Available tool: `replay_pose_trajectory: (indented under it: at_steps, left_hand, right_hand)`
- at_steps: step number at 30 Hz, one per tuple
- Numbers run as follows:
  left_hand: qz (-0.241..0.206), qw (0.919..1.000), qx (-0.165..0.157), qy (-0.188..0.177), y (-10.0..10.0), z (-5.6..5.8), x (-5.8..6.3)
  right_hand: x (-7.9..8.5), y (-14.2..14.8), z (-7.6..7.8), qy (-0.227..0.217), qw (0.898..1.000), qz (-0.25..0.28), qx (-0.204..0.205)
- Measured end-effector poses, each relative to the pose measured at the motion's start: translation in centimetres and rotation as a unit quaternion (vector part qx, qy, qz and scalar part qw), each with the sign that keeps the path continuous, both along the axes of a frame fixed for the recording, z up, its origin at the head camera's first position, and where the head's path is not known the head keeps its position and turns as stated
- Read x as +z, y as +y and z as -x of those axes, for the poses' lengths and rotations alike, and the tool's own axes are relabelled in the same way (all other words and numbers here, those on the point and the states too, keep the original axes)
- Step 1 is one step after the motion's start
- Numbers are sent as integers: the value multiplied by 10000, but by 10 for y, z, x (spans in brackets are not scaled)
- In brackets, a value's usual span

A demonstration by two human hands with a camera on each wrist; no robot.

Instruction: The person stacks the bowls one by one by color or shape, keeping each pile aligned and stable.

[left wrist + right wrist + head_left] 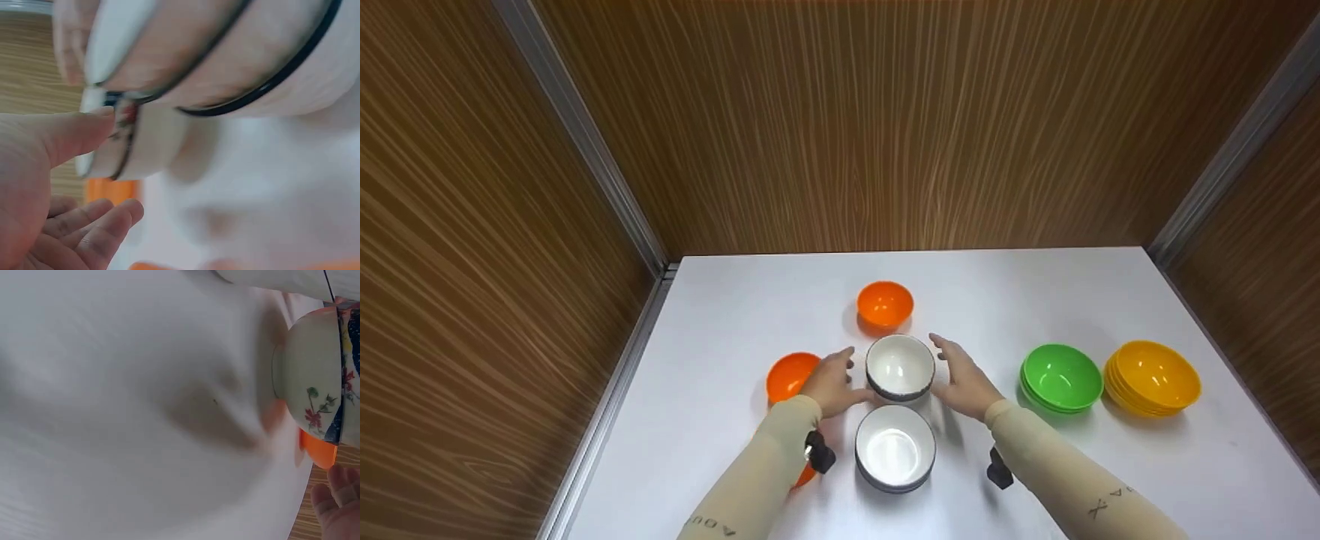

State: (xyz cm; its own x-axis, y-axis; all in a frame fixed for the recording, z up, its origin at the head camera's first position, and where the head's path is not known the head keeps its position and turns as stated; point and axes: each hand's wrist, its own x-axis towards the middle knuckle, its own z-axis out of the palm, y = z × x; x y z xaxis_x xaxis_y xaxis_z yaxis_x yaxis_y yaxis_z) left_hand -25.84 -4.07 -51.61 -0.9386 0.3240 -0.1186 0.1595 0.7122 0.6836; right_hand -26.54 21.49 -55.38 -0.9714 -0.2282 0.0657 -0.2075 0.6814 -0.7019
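My left hand (834, 384) and right hand (966, 381) stand on either side of a stack of white bowls (899, 367), fingers spread and not wrapped round it. The right wrist view shows a floral pattern with red flowers and dark blue patches on these bowls (312, 365). Closer to me is a second stack of white, dark-rimmed bowls (895, 448). In the left wrist view, the left thumb overlaps the floral stack, with the other fingers (107, 225) held apart below. Relaxed fingers of the right hand (340, 509) show at the right wrist view's lower right corner.
An orange bowl (885, 304) stands behind the white stacks. Another orange bowl (789, 373) is beside my left hand, and more orange (805, 475) shows under that forearm. Stacked green bowls (1062, 377) and yellow bowls (1156, 375) stand right. Wood-grain panels (885, 127) enclose the white table (697, 337).
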Motion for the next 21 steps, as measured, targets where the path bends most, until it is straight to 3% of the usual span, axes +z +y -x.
replay_pose_trajectory:
  at_steps: [4, 9, 15, 21]
  left_hand:
    - [-318, 9990, 101, 299, -22, -10, 15]
    - [-700, 9937, 359, 794, -53, -28, 23]
    - [-910, 9842, 779, 1306, -87, -55, 14]
    - [-1177, 9767, 1335, 1202, -106, -71, 1]
  right_hand:
    - [-7, 3, -2, 279, 9989, -1, 379]
    - [-8, -4, -2, 320, 9983, -52, 482]
    - [-8, -14, 1, 337, 9980, -127, 526]
    - [-11, -20, 3, 386, 9980, -222, 456]
